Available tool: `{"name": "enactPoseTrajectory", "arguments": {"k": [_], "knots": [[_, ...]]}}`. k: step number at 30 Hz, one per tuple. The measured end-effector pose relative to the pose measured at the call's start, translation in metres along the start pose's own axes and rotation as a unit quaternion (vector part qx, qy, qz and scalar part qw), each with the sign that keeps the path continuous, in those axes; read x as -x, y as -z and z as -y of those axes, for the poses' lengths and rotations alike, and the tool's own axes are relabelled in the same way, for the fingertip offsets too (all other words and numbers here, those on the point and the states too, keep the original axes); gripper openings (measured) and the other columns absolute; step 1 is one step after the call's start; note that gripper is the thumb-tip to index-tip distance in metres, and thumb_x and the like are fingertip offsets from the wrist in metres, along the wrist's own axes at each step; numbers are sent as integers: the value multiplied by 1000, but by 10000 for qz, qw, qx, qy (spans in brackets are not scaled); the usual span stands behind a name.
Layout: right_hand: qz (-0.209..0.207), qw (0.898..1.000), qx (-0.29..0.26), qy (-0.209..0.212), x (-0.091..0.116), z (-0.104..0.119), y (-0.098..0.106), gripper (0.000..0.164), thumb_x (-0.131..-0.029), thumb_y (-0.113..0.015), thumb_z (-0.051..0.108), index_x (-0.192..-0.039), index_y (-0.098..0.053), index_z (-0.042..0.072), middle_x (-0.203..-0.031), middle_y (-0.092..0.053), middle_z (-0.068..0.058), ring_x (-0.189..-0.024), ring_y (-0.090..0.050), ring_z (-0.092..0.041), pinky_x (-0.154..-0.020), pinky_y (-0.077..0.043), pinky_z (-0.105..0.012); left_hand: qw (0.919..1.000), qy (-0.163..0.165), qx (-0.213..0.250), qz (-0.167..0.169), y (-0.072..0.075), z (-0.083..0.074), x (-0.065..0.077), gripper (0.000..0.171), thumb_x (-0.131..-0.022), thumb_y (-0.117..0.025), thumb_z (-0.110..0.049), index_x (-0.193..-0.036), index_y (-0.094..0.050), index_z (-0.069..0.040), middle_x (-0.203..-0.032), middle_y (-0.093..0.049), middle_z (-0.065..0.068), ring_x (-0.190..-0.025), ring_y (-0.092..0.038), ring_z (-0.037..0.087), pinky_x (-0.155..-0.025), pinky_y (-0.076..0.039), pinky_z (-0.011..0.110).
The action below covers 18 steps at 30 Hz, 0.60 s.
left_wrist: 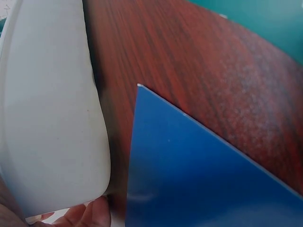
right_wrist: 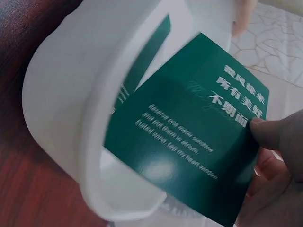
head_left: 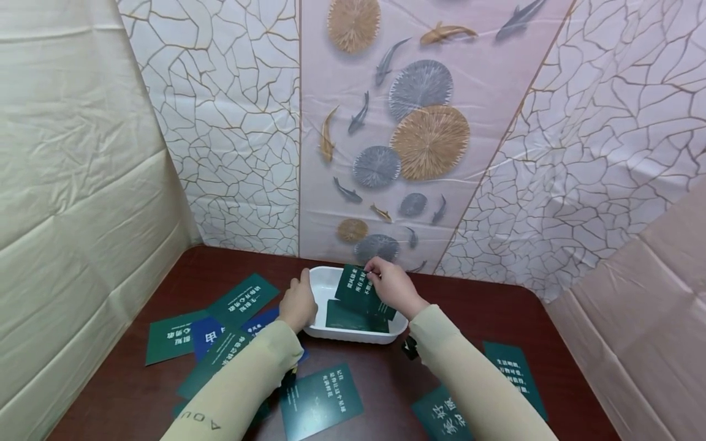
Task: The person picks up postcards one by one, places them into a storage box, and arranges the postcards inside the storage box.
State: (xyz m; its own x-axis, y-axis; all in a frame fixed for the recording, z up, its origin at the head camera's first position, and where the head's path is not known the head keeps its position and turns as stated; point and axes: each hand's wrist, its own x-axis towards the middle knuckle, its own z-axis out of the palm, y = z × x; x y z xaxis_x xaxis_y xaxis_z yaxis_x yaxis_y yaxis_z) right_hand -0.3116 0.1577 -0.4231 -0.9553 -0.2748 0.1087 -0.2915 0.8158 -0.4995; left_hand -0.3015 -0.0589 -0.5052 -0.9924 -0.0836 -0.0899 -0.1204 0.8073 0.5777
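Green card (head_left: 352,290), edge pinched between thumb and fingers of the right hand (head_left: 394,286), slants above the white tray (head_left: 350,335). A second green card (head_left: 342,316) lies beneath it inside the tray, whose left end the left hand (head_left: 299,303) grips.

A: where can a hand even get into the white round-cornered tray (head_left: 326,283)?

B: just the bare left strip tbh. left hand (head_left: 298,304) blocks that end, right hand (head_left: 396,286) plus its glossy dark green card (head_left: 350,283) hang over the rest.
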Motion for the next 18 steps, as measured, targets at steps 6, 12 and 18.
{"name": "enactPoseTrajectory", "arguments": {"k": [6,12,18], "knots": [[526,9982,236,-193,-8,-6,-16,9,-97,-59,15,-105,-64,17,-94,-64,1,-75,-56,-13,-68,-49,-33,10000,-19,12,-20,-2,1,-2,85,-84,-67,-3,-152,-17,-13,-131,-43,25,-99,-57,35,-82,-50,54],[938,9942,412,-335,-11,-8,-28,11,-97,-59,15,-108,-63,14,-93,-63,-1,-79,-58,-14,-71,-50,-35,10000,-28,0,-31,-1,-1,0,85,-84,-67,-2,-152,-17,-13,-132,-43,25,-100,-57,37,-82,-49,54],[1149,9912,660,-17,-12,-6,-39,18,-95,-59,8,-113,-63,11,-104,-65,-6,-90,-61,-16,-76,-51,-37,10000,16,-15,-88,-1,-1,0,85,-84,-67,-2,-152,-18,-13,-131,-43,25,-103,-57,37,-84,-49,54]]}}
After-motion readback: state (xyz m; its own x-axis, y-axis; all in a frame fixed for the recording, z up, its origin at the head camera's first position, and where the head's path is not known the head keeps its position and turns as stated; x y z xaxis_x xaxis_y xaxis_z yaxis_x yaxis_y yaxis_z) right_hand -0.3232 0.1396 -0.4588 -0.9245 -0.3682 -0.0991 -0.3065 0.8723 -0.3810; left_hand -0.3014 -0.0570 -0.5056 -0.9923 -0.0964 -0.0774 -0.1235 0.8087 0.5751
